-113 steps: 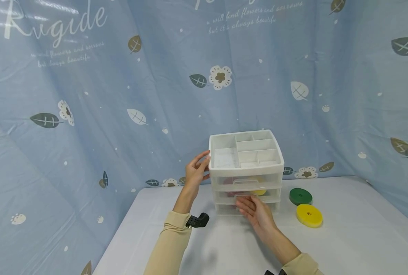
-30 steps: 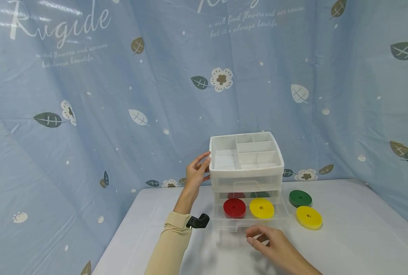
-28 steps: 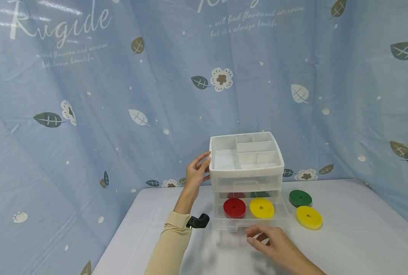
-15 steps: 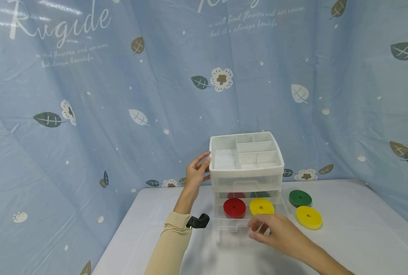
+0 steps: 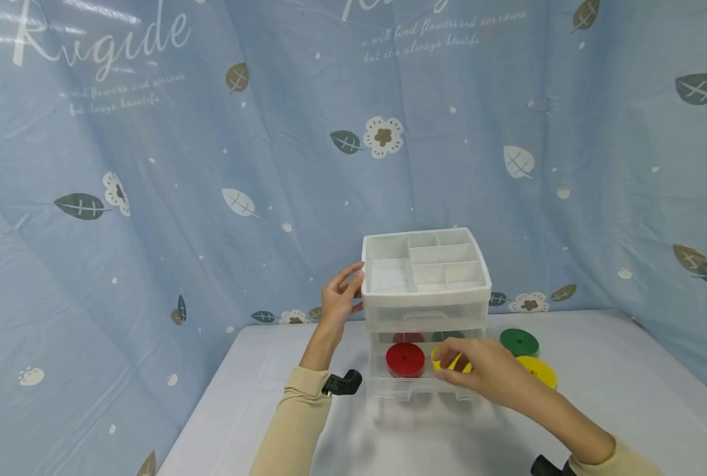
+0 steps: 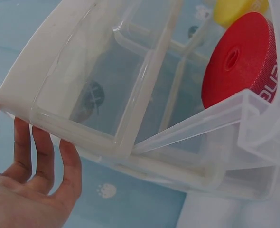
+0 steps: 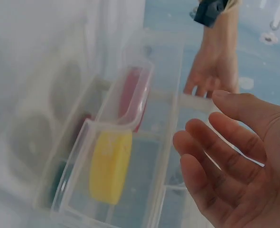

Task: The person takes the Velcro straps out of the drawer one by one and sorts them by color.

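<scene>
A white drawer unit (image 5: 427,297) with a divided top tray stands on the table; its clear middle drawer (image 5: 389,389) is pulled out. In that drawer lie a red tape roll (image 5: 405,360), with a woven edge and white lettering, and a yellow tape roll (image 5: 438,357). Behind them, another red roll and a green one show dimly. My left hand (image 5: 338,301) rests its fingertips against the unit's left side. My right hand (image 5: 484,367) hovers over the drawer with loosely bent fingers, partly covering the yellow roll; in the right wrist view it is apart from it.
Right of the unit, a green tape roll (image 5: 519,342) and another yellow tape roll (image 5: 539,371) lie on the white table (image 5: 627,410). My right hand partly covers that yellow one. A patterned blue curtain (image 5: 293,132) hangs close behind the unit.
Since the oldest frame, the middle drawer has come out toward me. My right hand has left its front and risen over the yellow roll inside. My left hand stays at the unit's side.
</scene>
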Available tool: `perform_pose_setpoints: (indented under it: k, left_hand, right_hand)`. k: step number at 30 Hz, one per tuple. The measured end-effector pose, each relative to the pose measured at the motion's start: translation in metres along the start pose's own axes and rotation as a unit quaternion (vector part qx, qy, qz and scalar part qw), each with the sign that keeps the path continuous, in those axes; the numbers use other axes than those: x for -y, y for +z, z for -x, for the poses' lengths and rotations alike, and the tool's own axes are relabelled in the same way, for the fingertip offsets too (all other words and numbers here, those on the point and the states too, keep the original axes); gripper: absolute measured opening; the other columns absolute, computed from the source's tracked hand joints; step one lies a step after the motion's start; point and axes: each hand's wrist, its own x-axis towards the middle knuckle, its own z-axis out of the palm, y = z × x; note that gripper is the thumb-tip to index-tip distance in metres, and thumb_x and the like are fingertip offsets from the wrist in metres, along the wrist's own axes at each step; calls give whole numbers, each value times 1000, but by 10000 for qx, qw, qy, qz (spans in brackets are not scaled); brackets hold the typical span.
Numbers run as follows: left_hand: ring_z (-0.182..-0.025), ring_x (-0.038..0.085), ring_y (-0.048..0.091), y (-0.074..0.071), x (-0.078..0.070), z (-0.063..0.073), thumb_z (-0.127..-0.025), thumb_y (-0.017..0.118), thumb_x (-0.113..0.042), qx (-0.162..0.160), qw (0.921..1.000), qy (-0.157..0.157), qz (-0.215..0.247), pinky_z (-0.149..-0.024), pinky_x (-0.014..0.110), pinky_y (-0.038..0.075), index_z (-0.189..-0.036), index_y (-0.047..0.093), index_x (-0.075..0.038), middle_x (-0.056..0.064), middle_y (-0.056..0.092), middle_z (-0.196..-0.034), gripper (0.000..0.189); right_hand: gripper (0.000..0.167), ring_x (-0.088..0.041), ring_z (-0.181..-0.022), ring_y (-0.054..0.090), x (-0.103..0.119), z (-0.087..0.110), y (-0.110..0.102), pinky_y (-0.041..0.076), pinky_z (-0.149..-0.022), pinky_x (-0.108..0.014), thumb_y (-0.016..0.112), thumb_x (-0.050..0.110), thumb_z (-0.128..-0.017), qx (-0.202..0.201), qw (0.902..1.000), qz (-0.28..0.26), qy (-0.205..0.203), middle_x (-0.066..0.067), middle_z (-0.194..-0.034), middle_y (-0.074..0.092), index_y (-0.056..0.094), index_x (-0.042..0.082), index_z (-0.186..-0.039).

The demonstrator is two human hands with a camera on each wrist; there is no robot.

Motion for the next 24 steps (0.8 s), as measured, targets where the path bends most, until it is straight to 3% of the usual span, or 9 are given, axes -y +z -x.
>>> perform_pose_setpoints:
  k: [7,17,24]
  left_hand:
    - [-81,11,68,-1,1,0,-93,65,-45,28,10000,29,4,-84,44,59,-126,64,-36,7,67,-101,34]
    - [-81,11,68,-1,1,2,-93,66,-45,73,9999,29,66,-85,46,59,-127,64,-36,16,66,-108,36]
    - [-82,11,68,0,1,1,-93,65,-45,145,9998,118,69,-86,45,58,-129,63,-34,25,62,-114,38]
  right_hand:
    - [18,-4,-75,64,-8,-12,1,54,-65,-17,81,20,-80,-130,9995,280,71,6,-88,71,72,16,-96]
    - [23,-15,-80,67,-24,-23,14,56,-67,-21,84,18,-78,-127,9982,483,322,-1,-92,73,73,12,-97]
    - [26,-18,-84,66,-28,-27,20,60,-75,-34,86,17,-75,-230,9944,925,458,-3,-96,73,74,11,-98]
